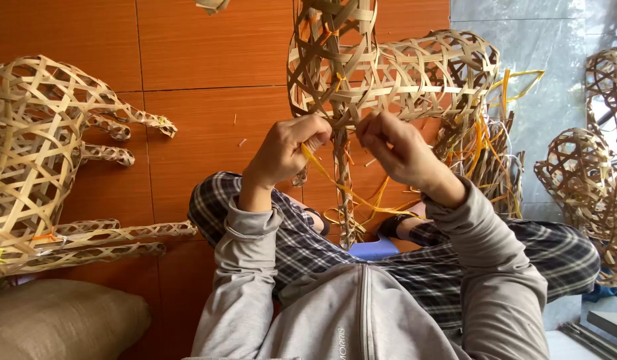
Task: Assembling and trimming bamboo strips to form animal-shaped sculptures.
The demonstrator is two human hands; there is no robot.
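Orange tile floor (pixel 208 127): L hand (pixel 288 150) & R hand (pixel 395 150) grips each pinching yellow strip (pixel 328 177) at woven bamboo frame (pixel 395 73).

Both hands (pixel 345 147) raised — fingers pinched, close together.

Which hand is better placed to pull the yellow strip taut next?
Left, probably. The left hand already pinches the yellow plastic strip trailing below it, beside the woven bamboo animal frame. The right hand pinches at the weave itself.
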